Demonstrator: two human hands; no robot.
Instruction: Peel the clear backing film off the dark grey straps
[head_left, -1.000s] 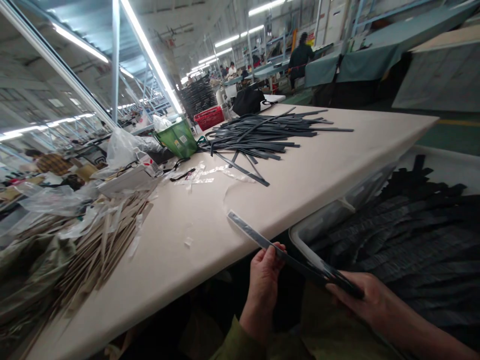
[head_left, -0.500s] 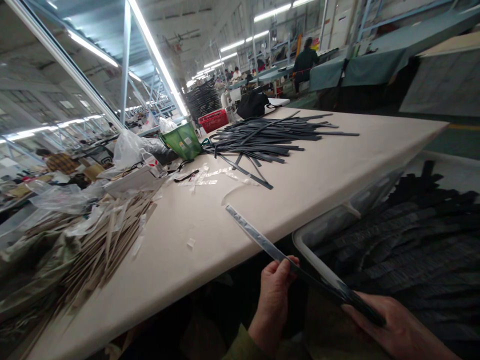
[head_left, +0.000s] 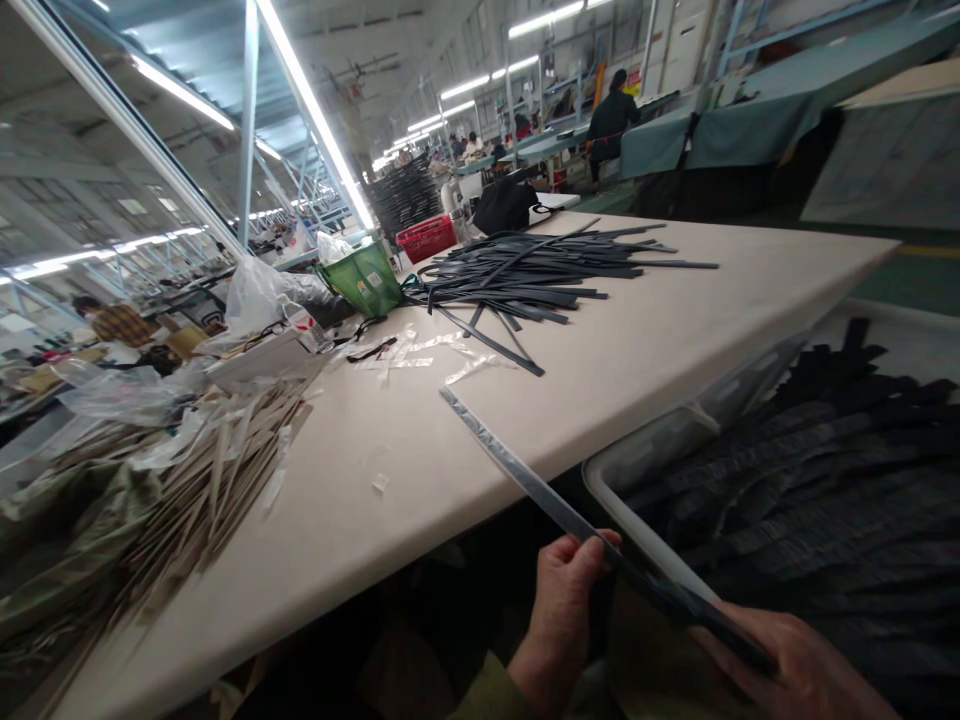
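Observation:
A long dark strip (head_left: 534, 488) runs from over the pale table down to the lower right, with a shiny clear covering near its far end. My left hand (head_left: 564, 590) pinches it between thumb and fingers at about its middle, just off the table's edge. Lower right, my right hand (head_left: 787, 645) is closed around the strip's near end; some of its fingers are hidden. Farther up the table lies a loose pile of similar dark strips (head_left: 525, 262).
The pale table (head_left: 645, 370) slants across the view. A white bin (head_left: 611, 490) full of dark strips (head_left: 810, 490) stands at its right edge. On the left lie brown strips (head_left: 202, 500) and plastic bags (head_left: 255, 290). Behind are a green basket (head_left: 364, 280) and a red basket (head_left: 426, 240).
The strip's far end has shifted slightly up and left over the table. My left hand sits a little lower and farther right, nearer my right hand, still pinching the strip.

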